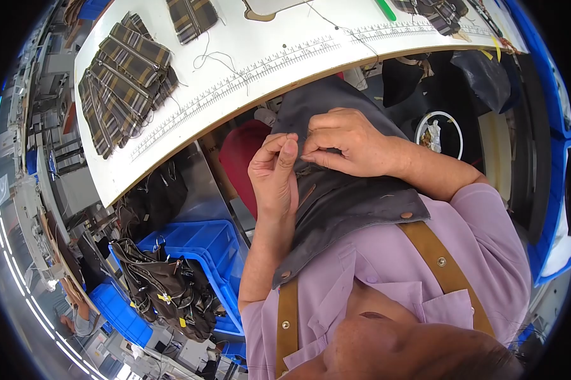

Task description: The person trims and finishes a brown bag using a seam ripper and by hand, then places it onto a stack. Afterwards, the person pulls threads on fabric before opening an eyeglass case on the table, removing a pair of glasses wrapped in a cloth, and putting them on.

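My left hand [274,174] is raised in front of the dark grey apron [367,206], its thumb and index finger pinched together. Close beside it, my right hand [355,144] has curled fingers, with thumb and index finger nearly meeting. Whatever lies between the fingertips is too small to make out. Both hands are over my lap, just off the front edge of the white table [247,31]. On that table lies a fanned stack of plaid fabric pieces [127,82] with zipper-like strips. Another plaid piece [192,20] and a loose dark thread [212,58] are near it.
Ruler markings run along the table's curved edge. A green tool [385,9] and more plaid pieces [434,14] lie farther right. At lower left, a blue crate [219,244] holds dark bags [165,288]. A white-rimmed bin [461,142] with scraps stands at right.
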Available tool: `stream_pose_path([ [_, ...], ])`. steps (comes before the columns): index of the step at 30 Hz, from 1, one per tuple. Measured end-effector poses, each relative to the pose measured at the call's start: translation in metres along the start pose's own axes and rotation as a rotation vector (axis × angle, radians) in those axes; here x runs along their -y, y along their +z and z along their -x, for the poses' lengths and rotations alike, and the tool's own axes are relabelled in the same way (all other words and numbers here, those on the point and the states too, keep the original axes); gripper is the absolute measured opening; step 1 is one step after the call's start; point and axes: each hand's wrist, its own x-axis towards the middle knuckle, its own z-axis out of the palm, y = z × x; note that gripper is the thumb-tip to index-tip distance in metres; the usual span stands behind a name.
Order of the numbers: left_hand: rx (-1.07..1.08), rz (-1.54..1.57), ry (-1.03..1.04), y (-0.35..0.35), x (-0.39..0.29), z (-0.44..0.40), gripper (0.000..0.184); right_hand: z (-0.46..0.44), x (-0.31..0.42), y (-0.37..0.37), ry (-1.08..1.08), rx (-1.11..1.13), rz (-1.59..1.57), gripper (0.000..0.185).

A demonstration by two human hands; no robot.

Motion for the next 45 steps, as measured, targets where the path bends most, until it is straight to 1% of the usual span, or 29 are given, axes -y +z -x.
stream_pose_path([
  [2,-0.033,-0.048,0.026,0.002,0.0,0.001,0.011,0.001,0.0,0.001,-0.006,0.007,0.013,0.011],
  [5,-0.1,-0.272,0.099,0.006,-0.002,0.002,0.009,0.001,0.001,-0.001,-0.002,0.021,0.012,0.011],
  [8,-0.021,-1.137,0.52,-0.002,-0.009,-0.004,0.008,-0.002,0.004,-0.004,-0.016,0.011,-0.033,0.009],
  [11,0.049,-1.188,0.524,-0.005,-0.01,-0.004,0.008,-0.005,0.005,-0.013,0.058,-0.001,-0.174,0.006],
  [14,0.158,-1.123,0.378,-0.008,-0.015,-0.003,0.009,-0.007,0.001,-0.02,0.106,-0.039,-0.193,0.005],
  [17,0.23,-1.092,0.35,-0.008,-0.013,-0.002,0.007,-0.006,-0.001,-0.018,0.093,-0.041,-0.194,0.007],
  [20,0.241,-1.064,0.308,-0.005,-0.016,-0.003,0.007,-0.007,0.0,-0.019,0.112,-0.041,-0.168,0.007],
  [26,0.239,-1.111,0.322,-0.003,-0.023,-0.001,0.01,-0.006,-0.002,-0.02,0.124,-0.04,-0.199,0.008],
  [29,0.19,-1.079,0.283,-0.005,-0.02,0.001,0.013,-0.006,0.0,-0.02,0.122,-0.033,-0.166,0.007],
  [32,0.211,-1.16,0.312,-0.002,-0.025,-0.001,0.016,-0.007,0.0,-0.02,0.113,-0.038,-0.175,0.007],
  [38,0.106,-1.074,0.249,-0.004,-0.021,0.001,0.016,-0.005,-0.002,-0.017,0.1,-0.043,-0.192,0.009],
  [41,0.105,-1.105,0.263,-0.004,-0.021,0.0,0.022,-0.005,-0.003,-0.015,0.084,-0.044,-0.18,0.009],
  [45,0.052,-1.099,0.269,-0.004,-0.02,0.0,0.026,-0.006,-0.001,-0.017,0.097,-0.017,-0.18,0.009],
])
